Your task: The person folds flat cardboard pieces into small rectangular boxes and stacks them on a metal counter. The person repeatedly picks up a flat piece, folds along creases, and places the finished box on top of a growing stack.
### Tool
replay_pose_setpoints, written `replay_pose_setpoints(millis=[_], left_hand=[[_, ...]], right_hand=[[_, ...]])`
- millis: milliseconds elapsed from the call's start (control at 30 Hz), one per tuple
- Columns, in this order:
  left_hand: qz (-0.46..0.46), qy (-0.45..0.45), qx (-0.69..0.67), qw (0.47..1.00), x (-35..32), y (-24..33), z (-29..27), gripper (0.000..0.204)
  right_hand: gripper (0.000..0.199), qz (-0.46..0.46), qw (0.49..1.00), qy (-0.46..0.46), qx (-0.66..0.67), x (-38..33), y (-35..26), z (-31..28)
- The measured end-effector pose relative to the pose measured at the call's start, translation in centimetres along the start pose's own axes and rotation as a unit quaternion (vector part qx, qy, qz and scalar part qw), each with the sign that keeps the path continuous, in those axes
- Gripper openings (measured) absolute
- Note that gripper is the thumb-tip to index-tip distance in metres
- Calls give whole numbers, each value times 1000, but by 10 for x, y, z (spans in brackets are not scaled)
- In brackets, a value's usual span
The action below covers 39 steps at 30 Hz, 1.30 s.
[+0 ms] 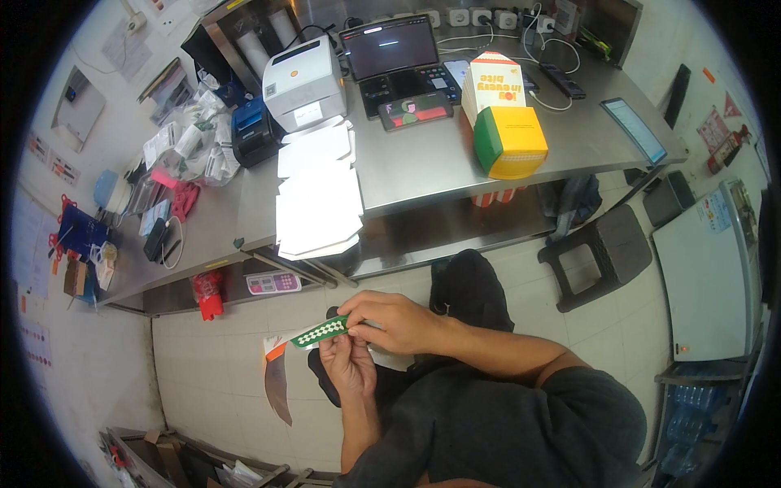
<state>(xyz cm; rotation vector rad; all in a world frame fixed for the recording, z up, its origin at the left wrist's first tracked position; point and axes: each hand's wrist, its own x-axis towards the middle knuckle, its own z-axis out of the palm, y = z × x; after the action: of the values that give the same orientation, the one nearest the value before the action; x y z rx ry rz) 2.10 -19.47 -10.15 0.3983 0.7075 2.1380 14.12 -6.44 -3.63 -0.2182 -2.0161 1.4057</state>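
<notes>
While pinched, green strip (321,332) between hands (370,342).

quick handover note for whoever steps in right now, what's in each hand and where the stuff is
Left hand: holds the green patterned paper strip from below, over the lap.
Right hand: fingers pinch the strip's right end from above.
Things: a stack of flat white sheets lies on the steel table, with a label printer behind it. A folded yellow and green box stands on the table to the right.
Done: one box is folded up.
Left: the strip is still flat in both hands, not joined to anything visible.
</notes>
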Motion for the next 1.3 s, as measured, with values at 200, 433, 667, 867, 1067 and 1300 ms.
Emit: replay_pose_setpoints(millis=[200,433,667,867,1067,1300], left_hand=[[6,3,4,1000,0,0,5,25],[8,1,39,999,-2,1,5,20],[7,15,28,999,-4,3,6,16],[23,85,144,986,-6,0,12,10],[25,100,155,983,-5,-5,18,9],[30,94,167,981,-8,-9,12,12]], right_hand=[[11,-12,1000,-10,1,-1,0,-4],[11,-7,1000,-15,-15,-2,-2,-3],[12,-65,987,22,-146,-2,1,4],[14,-87,976,46,-196,-7,7,9],[15,-38,977,67,-201,-13,9,18],[24,-14,979,43,-201,-12,7,19]])
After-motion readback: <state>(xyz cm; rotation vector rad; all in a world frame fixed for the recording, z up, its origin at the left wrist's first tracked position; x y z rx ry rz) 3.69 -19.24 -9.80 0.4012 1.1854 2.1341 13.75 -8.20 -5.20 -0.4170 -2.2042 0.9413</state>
